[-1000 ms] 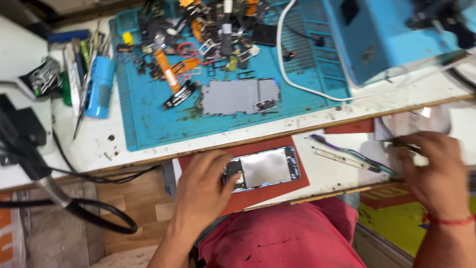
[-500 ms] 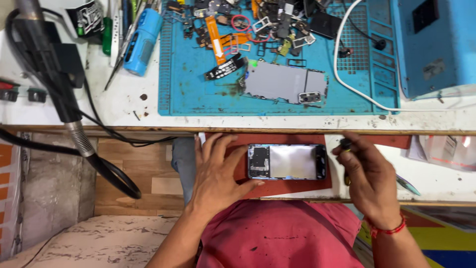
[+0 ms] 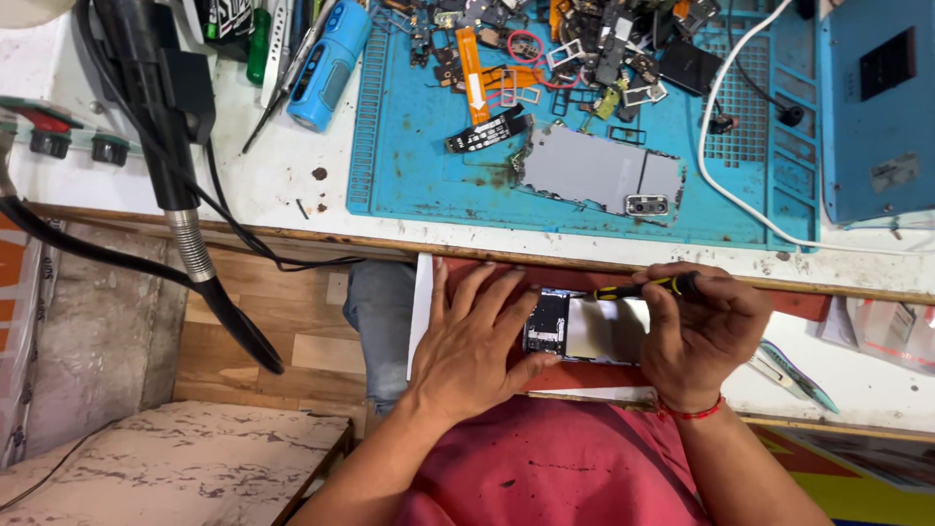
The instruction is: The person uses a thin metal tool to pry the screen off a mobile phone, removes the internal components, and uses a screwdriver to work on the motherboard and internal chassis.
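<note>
Lying crosswise, phone (image 3: 584, 328); screwdriver (image 3: 638, 288) points left.

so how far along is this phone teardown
The phone already lies open, its insides showing, and a grey back panel sits on the blue mat among loose parts. In hand: the left hand steadies the phone while the right hand works a yellow-and-black screwdriver at its top edge. What's left can't be judged.
</note>
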